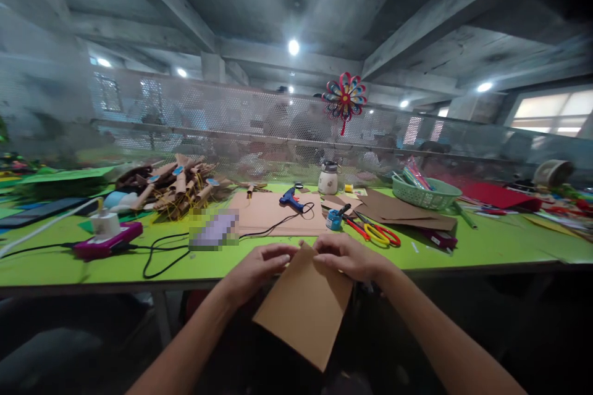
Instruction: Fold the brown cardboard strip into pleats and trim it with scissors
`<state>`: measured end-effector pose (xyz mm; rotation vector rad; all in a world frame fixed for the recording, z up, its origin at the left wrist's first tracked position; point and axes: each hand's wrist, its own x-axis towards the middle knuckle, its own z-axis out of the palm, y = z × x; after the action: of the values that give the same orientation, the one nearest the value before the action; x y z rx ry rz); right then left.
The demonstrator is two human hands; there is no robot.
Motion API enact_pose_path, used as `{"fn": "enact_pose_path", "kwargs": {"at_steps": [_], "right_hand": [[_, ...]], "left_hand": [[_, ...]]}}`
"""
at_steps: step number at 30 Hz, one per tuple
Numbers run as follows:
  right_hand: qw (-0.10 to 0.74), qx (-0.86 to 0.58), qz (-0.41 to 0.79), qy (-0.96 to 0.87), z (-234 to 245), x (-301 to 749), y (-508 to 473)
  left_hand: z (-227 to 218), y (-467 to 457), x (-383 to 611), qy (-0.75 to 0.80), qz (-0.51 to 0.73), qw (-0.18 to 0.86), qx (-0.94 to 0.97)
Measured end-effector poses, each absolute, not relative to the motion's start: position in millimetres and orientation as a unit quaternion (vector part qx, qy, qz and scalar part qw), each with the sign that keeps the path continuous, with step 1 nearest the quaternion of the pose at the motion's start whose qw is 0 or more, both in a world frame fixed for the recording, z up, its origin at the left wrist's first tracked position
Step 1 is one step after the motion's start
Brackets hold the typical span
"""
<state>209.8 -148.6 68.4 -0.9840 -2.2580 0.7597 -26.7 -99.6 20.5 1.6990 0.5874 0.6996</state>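
Observation:
Both hands hold one brown cardboard sheet (pixel 303 311) at the near edge of the green table (pixel 60 265). My left hand (pixel 259 268) grips the sheet's upper left edge with fingers curled. My right hand (pixel 349 257) pinches the top corner, fingers closed. The sheet hangs tilted down over the table edge toward me.
On the table lie a blue glue gun (pixel 291 199) with black cord, yellow and red scissors (pixel 377 232), a small blue pot (pixel 333 219), flat cardboard pieces (pixel 271 213), a green basket (pixel 425 192), a pile of paper rolls (pixel 178 188), a white jar (pixel 328 180) and a magenta power strip (pixel 104 242). A mesh screen (pixel 208 117) with a paper pinwheel (pixel 344 97) stands behind.

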Motion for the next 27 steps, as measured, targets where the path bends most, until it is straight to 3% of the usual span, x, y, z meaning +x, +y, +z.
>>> {"fn": "enact_pose_path", "kwargs": {"at_steps": [5, 10, 17, 27], "right_hand": [[0.108, -0.373, 0.246, -0.888, 45, 208, -107], [0.027, -0.368, 0.197, -0.908, 42, 197, -88], [0.058, -0.38, 0.134, -0.913, 48, 197, -84], [0.112, -0.414, 0.102, -0.897, 29, 217, -78]], "left_hand": [[36, -91, -24, 0.302, 0.271, 0.385, 0.829], [24, -93, -10, 0.321, 0.194, 0.22, 0.9], [19, -77, -8, 0.302, 0.194, 0.115, 0.926], [20, -48, -19, 0.304, 0.189, 0.175, 0.917]]}}
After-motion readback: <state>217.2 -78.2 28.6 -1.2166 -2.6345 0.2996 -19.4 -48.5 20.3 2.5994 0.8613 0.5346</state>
